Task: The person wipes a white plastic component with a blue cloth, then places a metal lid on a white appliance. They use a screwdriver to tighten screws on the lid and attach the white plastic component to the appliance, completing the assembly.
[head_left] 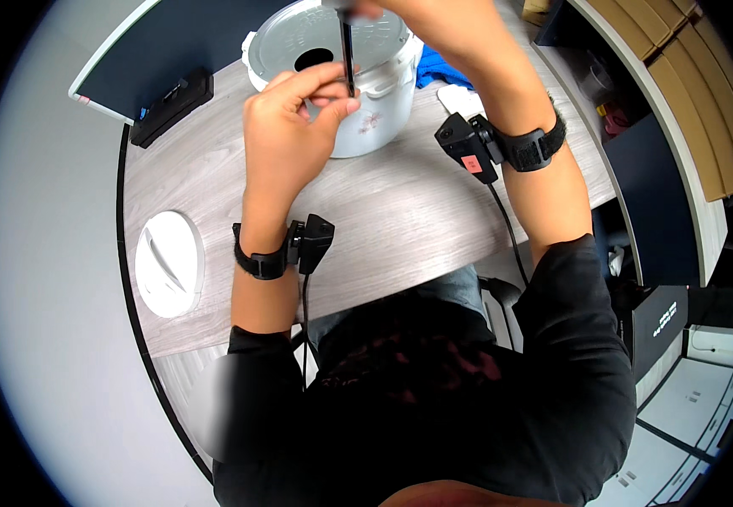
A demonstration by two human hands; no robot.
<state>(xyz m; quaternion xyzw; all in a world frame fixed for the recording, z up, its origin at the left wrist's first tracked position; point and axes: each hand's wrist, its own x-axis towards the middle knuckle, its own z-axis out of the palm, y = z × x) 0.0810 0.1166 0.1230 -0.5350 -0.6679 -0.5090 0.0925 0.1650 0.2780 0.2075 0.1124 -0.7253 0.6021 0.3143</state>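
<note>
A white pot-shaped appliance [387,118] with a small floral print stands at the far side of the table. Its grey top [299,32] has small slots and a dark round hole. A screwdriver [347,46] with a dark shaft points down at the appliance's near rim. My right hand [408,8], partly cut off by the upper edge, is closed round its handle, which is blurred. Around the shaft's lower end, the thumb and fingers of my left hand [294,114] are pinched. The screwdriver's tip is hidden by those fingers.
On the table's left lies a white oval lid [163,266] with a raised handle. A black case [172,106] is by the dark partition. Behind the appliance are a blue cloth [438,69] and a white piece [461,100]. Cardboard boxes [704,110] fill a shelf at right.
</note>
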